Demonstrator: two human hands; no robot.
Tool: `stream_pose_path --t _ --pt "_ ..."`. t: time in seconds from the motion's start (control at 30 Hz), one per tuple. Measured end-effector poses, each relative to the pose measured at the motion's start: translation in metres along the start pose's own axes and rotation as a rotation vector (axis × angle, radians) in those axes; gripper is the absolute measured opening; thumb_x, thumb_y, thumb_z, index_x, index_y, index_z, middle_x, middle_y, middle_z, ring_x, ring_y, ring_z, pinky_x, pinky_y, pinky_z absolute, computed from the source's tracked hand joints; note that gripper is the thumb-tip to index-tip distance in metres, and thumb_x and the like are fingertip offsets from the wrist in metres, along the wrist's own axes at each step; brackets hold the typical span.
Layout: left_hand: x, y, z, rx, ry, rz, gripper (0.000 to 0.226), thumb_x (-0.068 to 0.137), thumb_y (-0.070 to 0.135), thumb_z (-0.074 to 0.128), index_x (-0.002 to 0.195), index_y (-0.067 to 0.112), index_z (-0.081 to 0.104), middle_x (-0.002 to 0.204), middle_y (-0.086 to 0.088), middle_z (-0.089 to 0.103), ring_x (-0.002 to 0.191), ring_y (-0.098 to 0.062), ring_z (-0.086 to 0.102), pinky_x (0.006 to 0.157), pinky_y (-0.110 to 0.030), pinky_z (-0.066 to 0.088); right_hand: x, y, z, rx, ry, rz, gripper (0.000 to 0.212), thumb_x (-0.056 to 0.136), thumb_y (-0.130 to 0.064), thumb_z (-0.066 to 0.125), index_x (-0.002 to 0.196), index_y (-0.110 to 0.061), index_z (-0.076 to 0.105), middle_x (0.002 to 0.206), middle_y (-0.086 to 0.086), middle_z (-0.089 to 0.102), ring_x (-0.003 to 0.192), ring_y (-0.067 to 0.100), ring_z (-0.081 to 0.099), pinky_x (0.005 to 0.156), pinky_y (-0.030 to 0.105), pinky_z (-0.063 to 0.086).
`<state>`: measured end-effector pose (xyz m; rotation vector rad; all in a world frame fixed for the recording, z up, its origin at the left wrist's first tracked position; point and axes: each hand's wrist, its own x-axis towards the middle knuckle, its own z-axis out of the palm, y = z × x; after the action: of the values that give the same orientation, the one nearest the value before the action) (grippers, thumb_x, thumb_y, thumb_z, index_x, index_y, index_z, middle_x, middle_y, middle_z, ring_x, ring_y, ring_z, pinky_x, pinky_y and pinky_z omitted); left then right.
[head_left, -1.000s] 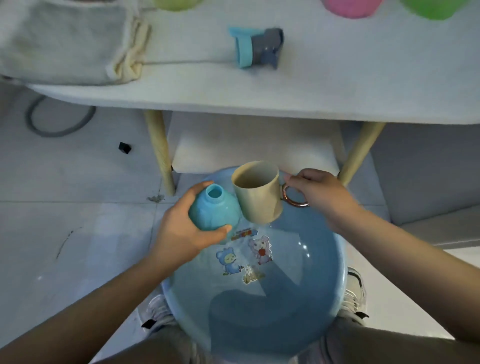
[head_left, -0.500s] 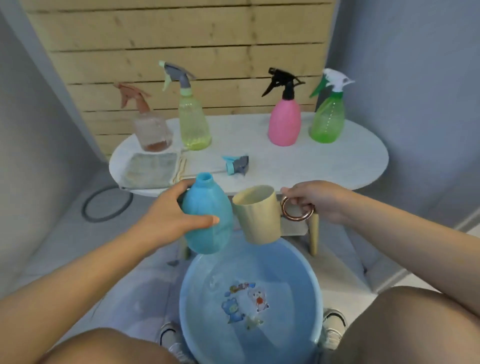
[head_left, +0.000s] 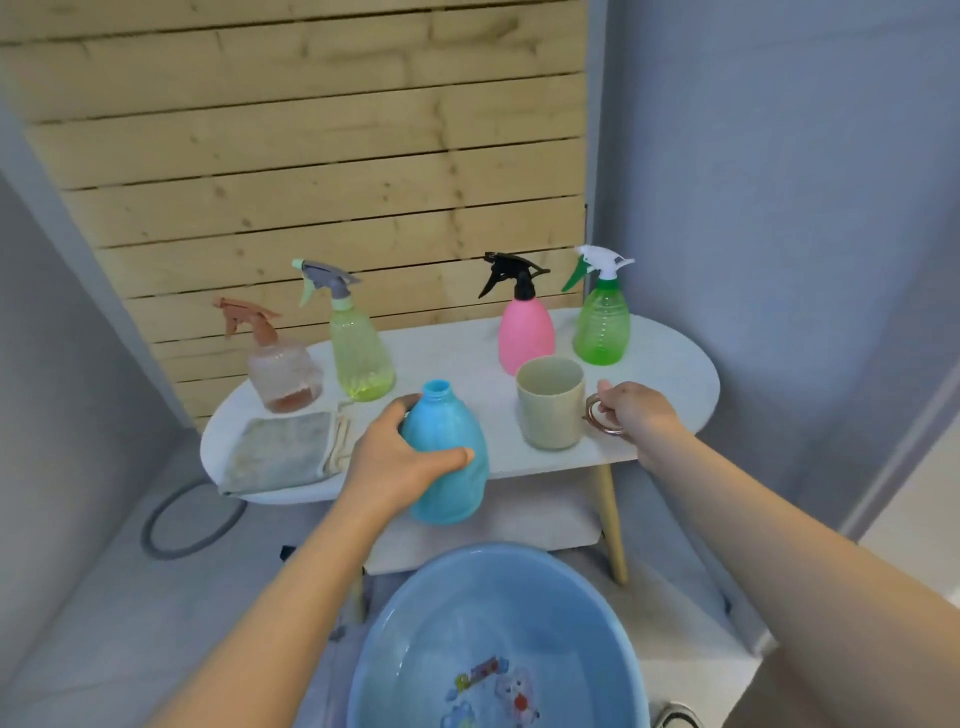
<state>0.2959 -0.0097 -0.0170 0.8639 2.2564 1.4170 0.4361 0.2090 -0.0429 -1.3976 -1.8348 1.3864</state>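
Note:
My left hand (head_left: 395, 462) grips a blue bottle (head_left: 449, 467) with an open neck and no spray head, held upright at the front edge of the white oval table (head_left: 670, 384). My right hand (head_left: 634, 415) pinches the copper ring handle (head_left: 602, 418) of a beige mug (head_left: 551, 410), which stands upright on or just above the tabletop, right of the bottle. A blue basin (head_left: 498, 639) with cartoon stickers on its bottom sits on the floor below, between my knees.
At the table's back stand a brownish spray bottle (head_left: 280, 371), a yellow-green one (head_left: 358, 353), a pink one (head_left: 524, 332) and a green one (head_left: 602, 325). A folded cloth (head_left: 280, 452) lies at the left end. A grey hose loop (head_left: 192, 525) lies on the floor.
Both hands rose from over the basin to table height. The mug went from tilted toward the bottle to upright and moved right, apart from the bottle. The camera tilted up.

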Motion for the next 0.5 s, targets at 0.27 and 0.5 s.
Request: stream_pose_path --t 0.27,0.5 --pt "0.009 -0.010 0.017 -0.009 -0.051 -0.021 0.072 0.048 0.034 0.080 0.114 0.033 0.051 0.100 0.011 0.063 0.089 -0.009 0.062 0.066 -0.023 0.048 0.019 0.015 0.003 0.125 0.045 -0.026 0.027 0.098 -0.026 0.046 0.075 -0.012 0.052 0.092 0.000 0.056 0.085 0.018 0.049 0.061 0.021 0.035" --pt "0.014 -0.013 0.021 -0.023 -0.064 -0.040 0.073 0.047 0.034 0.078 0.114 0.032 0.052 0.101 0.008 0.064 0.089 -0.011 0.063 0.071 -0.028 0.051 0.029 0.017 0.005 -0.091 0.106 -0.044 0.029 0.094 -0.038 0.048 0.104 -0.013 0.055 0.124 0.011 0.047 0.119 0.031 0.043 0.098 0.037 0.035"
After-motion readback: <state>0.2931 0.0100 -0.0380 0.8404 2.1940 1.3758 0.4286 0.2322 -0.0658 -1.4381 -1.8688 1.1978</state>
